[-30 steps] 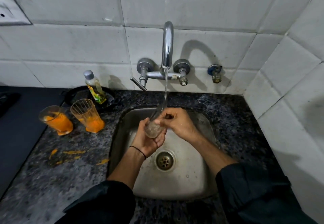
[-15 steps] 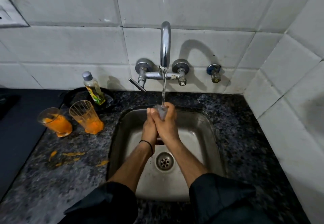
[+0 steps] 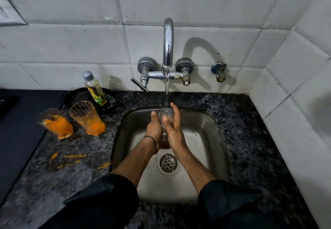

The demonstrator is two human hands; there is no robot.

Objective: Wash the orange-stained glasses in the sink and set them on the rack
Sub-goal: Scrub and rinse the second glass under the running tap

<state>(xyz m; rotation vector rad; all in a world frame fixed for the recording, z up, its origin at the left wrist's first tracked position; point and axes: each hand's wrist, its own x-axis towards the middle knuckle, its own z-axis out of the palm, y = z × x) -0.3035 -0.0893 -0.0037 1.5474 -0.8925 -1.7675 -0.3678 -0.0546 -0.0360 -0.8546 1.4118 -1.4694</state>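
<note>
The desk [image 3: 241, 121] is black granite speckled grey and white, marked with orange smears [image 3: 75, 156]. The left glass [image 3: 55, 123] is clear and heavily coated in bright orange. The right glass [image 3: 87, 119] is clear with fine vertical ribs and orange at the bottom. The glass in the sink [image 3: 164, 140] is clear, tinted amber-brown at its base. The sink [image 3: 206, 130] is dull steel grey and the tap [image 3: 168, 42] is bright chrome. The bottle [image 3: 95, 89] shows pale yellow liquid, a grey cap and a green, yellow and red label. The wall tiles [image 3: 71, 46] are off-white with darker grout lines. The sleeves [image 3: 100, 202] are black.
</note>
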